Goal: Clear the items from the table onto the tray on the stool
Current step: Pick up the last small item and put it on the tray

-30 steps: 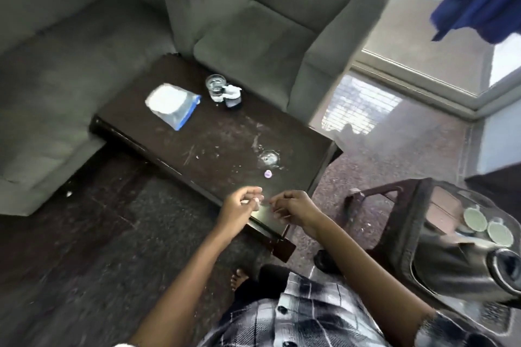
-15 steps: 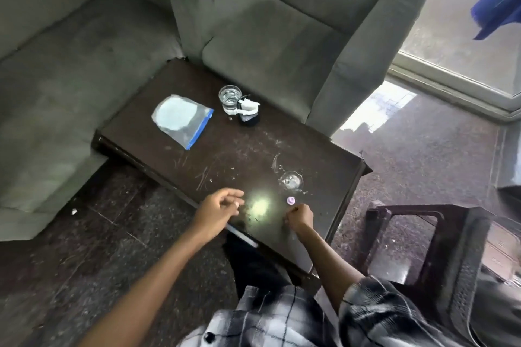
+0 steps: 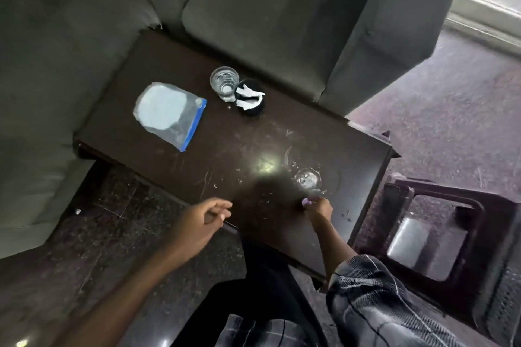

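Observation:
On the dark wooden table (image 3: 225, 144) lie a clear zip bag with a blue seal and a white round thing inside (image 3: 169, 114), a drinking glass (image 3: 224, 83) and a black round object with crumpled white paper on it (image 3: 250, 97). A small clear dish (image 3: 307, 177) sits near the right end. Just in front of it my right hand (image 3: 320, 210) pinches a small purple piece (image 3: 306, 202) at its fingertips, low on the tabletop. My left hand (image 3: 205, 220) hovers at the table's near edge, fingers loosely curled with nothing in them. The tray is out of view.
A dark plastic stool (image 3: 428, 234) stands right of the table, close to its end. A grey sofa (image 3: 42, 79) and a grey armchair (image 3: 267, 14) hem the table in on the left and far sides. Dark stone floor lies in front.
The view has swung from the stool back over the table. My hands have parted; the right one has reached forward onto the purple piece, and the left has drifted to the left.

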Available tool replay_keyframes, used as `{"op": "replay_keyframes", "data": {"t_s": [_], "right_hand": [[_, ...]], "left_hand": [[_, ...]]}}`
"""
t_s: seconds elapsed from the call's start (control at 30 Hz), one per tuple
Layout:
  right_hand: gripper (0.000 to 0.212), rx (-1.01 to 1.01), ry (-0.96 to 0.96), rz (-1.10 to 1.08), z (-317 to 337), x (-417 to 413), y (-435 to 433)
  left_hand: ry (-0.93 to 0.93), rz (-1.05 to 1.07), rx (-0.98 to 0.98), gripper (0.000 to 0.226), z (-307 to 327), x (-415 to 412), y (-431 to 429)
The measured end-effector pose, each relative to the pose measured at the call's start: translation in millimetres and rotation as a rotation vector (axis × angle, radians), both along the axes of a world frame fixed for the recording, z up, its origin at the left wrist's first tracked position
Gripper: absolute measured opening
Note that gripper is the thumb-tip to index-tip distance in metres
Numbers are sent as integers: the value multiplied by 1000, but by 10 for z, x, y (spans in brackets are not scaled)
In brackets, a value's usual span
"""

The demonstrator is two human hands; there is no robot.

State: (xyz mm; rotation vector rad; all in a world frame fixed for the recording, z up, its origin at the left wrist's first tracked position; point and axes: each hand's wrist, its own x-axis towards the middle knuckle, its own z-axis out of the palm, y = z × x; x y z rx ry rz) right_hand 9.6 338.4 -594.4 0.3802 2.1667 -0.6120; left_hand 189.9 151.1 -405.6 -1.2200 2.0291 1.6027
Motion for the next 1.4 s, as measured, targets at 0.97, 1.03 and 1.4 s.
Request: {"op": "replay_keyframes", "data": {"t_s": [0.97,1.03,1.4], "right_hand": [[13,-617,-248,-218,1153,500,-3120],[13,-510,-206,-229,802,410,-3308],[12,-485,-153,-283,45,518,-3958]], "left_hand": [[140,146,-350,9,-125,121,-2446],[121,143,-355,15,-122,173,-2651],[131,51,-316,13,-303,516,-3171]]}}
